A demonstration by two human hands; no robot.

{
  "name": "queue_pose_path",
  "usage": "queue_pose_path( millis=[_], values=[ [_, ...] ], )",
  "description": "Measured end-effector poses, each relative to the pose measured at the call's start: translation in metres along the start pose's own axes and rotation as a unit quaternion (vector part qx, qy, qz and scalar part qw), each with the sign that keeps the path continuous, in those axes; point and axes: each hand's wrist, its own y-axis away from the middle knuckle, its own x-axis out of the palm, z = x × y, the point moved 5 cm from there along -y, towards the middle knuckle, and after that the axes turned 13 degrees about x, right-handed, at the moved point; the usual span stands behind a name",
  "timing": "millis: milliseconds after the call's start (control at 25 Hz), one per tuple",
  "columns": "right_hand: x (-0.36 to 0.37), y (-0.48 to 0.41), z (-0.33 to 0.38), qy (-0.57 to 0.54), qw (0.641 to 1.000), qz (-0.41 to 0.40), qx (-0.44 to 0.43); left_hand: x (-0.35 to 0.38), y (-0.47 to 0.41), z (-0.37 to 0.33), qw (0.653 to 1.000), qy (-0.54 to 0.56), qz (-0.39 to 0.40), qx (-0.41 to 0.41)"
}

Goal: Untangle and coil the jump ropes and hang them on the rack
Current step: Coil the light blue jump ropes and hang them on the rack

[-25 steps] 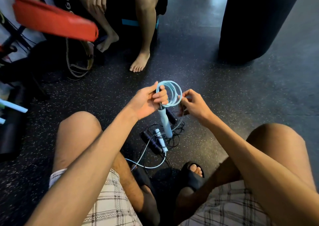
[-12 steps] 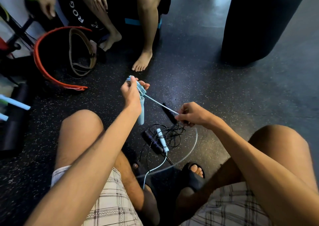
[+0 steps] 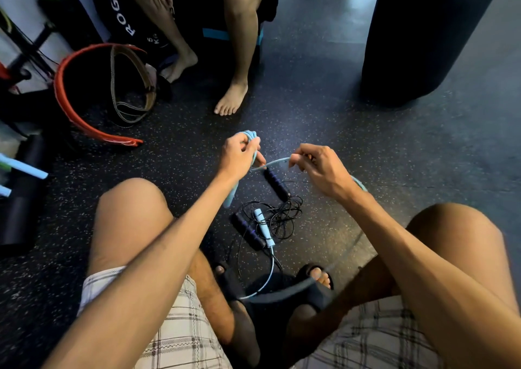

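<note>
— The left hand (image 3: 239,154) grips the blue coil (image 3: 249,136); the right hand (image 3: 318,171) pinches its strand (image 3: 275,162).
— Its loose handle (image 3: 263,227) lies in the black tangle (image 3: 284,213) on the floor (image 3: 366,143); pulling may snag it.

Right hand (image 3: 321,171) risen toward left hand (image 3: 239,154); blue rope (image 3: 275,161) span shorter.

Left hand (image 3: 239,155) grips blue rope (image 3: 275,162); right hand (image 3: 320,171) pinches it; both held forward, near together.
</note>
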Motion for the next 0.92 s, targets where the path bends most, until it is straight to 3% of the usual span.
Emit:
queue_pose_path(
  millis=[280,520,640,760,920],
  values=[
    [-0.011,0.001,0.003,-0.066,0.996,-0.063,0.013,0.033,0.025,-0.019,0.961,0.118,0.242,-0.06],
    [-0.007,-0.005,-0.009,-0.087,0.989,-0.084,0.082,0.038,0.031,-0.033,0.891,0.31,0.308,-0.119],
    [0.002,-0.008,-0.016,-0.145,0.979,-0.055,0.129,0.035,0.029,-0.038,0.842,0.434,0.278,-0.161],
    [0.016,-0.006,-0.023,-0.203,0.961,0.017,0.186,0.025,0.021,-0.038,0.804,0.538,0.183,-0.175],
    [0.039,0.005,-0.028,-0.259,0.923,0.135,0.25,0.007,0.007,-0.032,0.79,0.586,0.049,-0.174]
  ],
)
